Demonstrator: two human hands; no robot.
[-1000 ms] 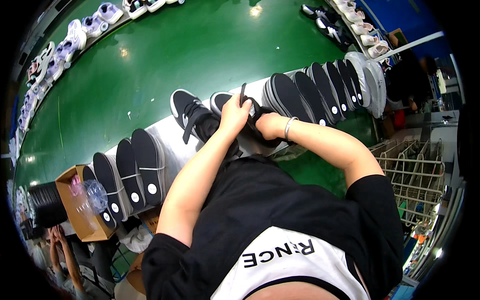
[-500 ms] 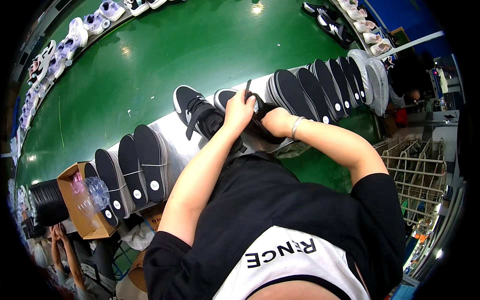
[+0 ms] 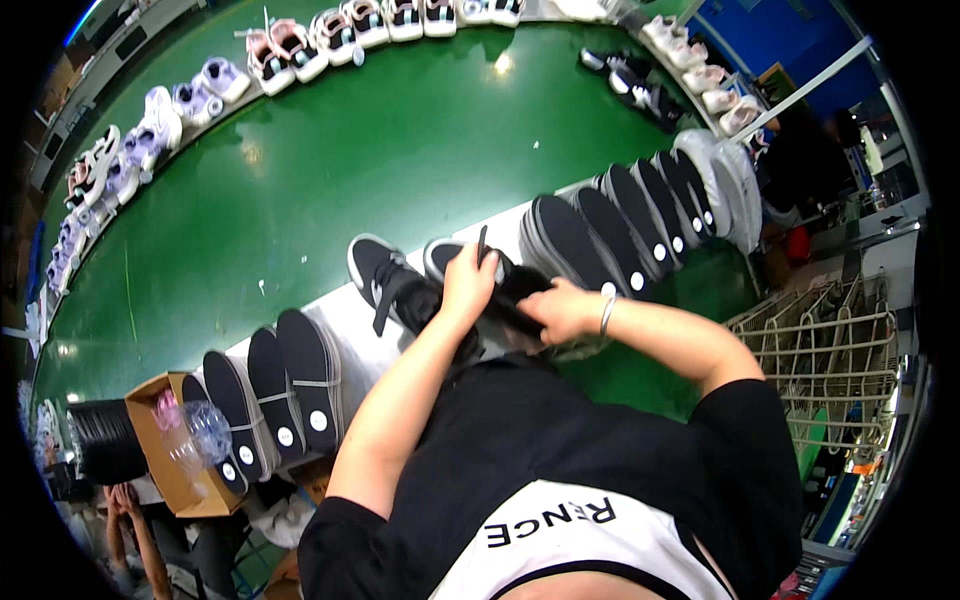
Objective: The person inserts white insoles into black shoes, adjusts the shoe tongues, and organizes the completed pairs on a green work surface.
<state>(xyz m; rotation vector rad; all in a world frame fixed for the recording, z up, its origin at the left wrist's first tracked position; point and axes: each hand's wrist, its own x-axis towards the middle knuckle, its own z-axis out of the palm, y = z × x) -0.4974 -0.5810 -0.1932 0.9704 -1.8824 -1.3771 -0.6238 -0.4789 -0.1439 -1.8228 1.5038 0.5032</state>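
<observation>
Two black shoes with grey-edged soles lie side by side before me, toes pointing away. The left-hand shoe (image 3: 388, 283) rests on the white surface (image 3: 345, 318), its strap hanging loose and no hand on it. My left hand (image 3: 468, 284) is closed around the tongue of the other black shoe (image 3: 518, 288), and a dark strap end sticks up above its fingers. At the heel end of that same shoe, my right hand (image 3: 563, 308) grips the collar with bent fingers; a silver bracelet circles the wrist. Part of the shoe is hidden under my hands.
Banded stacks of black insoles (image 3: 308, 375) stand at left beside a cardboard box (image 3: 160, 450) holding clear plastic. More insole stacks (image 3: 565, 240) line the right. Shoes (image 3: 345, 35) ring the green table (image 3: 330, 150). A wire rack (image 3: 825, 365) stands at right; another person's hands (image 3: 122, 500) show lower left.
My right hand has drawn back from inside the shoe to its collar. The left hand keeps its hold on the tongue. My view has shifted, so the scene sits lower.
</observation>
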